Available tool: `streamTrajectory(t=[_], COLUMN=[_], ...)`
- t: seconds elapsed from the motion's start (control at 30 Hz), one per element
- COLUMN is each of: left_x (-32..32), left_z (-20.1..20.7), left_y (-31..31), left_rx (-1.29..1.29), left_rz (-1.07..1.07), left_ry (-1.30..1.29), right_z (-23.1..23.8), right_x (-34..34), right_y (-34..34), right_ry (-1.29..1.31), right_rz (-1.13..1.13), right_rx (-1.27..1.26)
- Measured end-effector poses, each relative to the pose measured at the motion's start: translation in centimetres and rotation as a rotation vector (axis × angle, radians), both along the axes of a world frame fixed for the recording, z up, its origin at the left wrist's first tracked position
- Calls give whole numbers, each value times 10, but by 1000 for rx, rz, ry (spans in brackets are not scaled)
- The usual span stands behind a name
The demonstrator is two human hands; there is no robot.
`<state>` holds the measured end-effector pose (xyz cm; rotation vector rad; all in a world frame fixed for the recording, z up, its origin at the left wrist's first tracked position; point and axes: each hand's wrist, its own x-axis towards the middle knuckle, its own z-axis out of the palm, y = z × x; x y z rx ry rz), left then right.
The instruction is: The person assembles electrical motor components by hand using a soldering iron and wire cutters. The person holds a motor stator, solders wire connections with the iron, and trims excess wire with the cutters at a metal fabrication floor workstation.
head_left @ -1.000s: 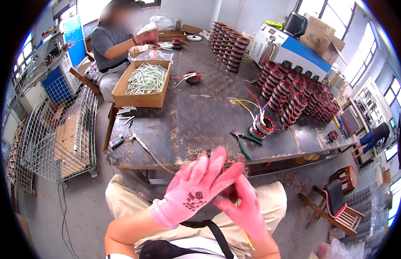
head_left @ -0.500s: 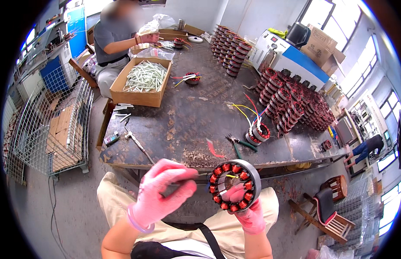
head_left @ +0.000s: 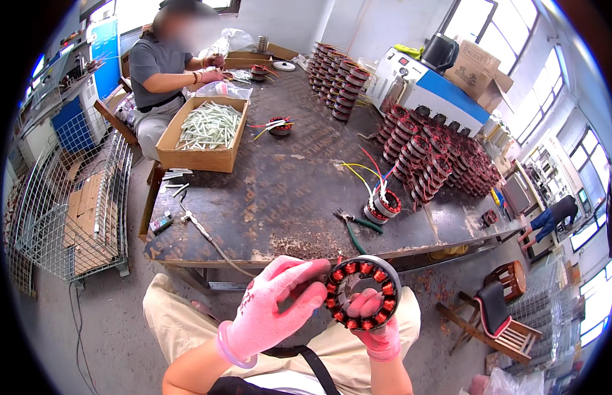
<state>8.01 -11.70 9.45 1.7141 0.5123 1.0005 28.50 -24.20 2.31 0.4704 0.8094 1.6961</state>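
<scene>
My right hand (head_left: 378, 336), in a pink glove, grips a round motor stator (head_left: 389, 289) with copper-red coils and a dark ring. Its fingers show through the stator's centre hole. My left hand (head_left: 276, 306), also gloved in pink, is bent in a pinch at the stator's left rim. Whatever lies between its fingertips is hidden. A small red wire end (head_left: 340, 259) pokes out above the rim. Just beyond, on the table (head_left: 279, 197), are green-handled pliers (head_left: 360, 230) and a pair of stators (head_left: 383, 206) with red, yellow and blue leads.
A cardboard box (head_left: 235, 145) of white sleeves stands at left, near a torch-like tool (head_left: 197, 226) on a hose. Tall stacks of stators (head_left: 438, 155) fill the right side. Across the table a co-worker (head_left: 164, 76) handles small parts. A wire cage (head_left: 72, 197) and wooden chair (head_left: 490, 316) flank me.
My left hand has moved right, from apart to the stator's rim. The blurred red strand over the table edge no longer shows there. The view has shifted slightly; the co-worker's hands have moved.
</scene>
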Motion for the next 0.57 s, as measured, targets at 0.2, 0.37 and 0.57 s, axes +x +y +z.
streamTrajectory(t=[0.2, 0.37, 0.57], left_x=[9, 14, 13], left_z=[-7, -5, -10], left_y=[-14, -23, -19], left_rx=[168, 130, 203], left_rz=[107, 148, 131], left_ry=[-92, -96, 16], right_z=[3, 1, -13], right_x=[-2, 2, 7], right_y=[-4, -8, -11], right_ry=[136, 215, 218], right_rz=[-8, -38, -17], right_rx=[-42, -48, -44])
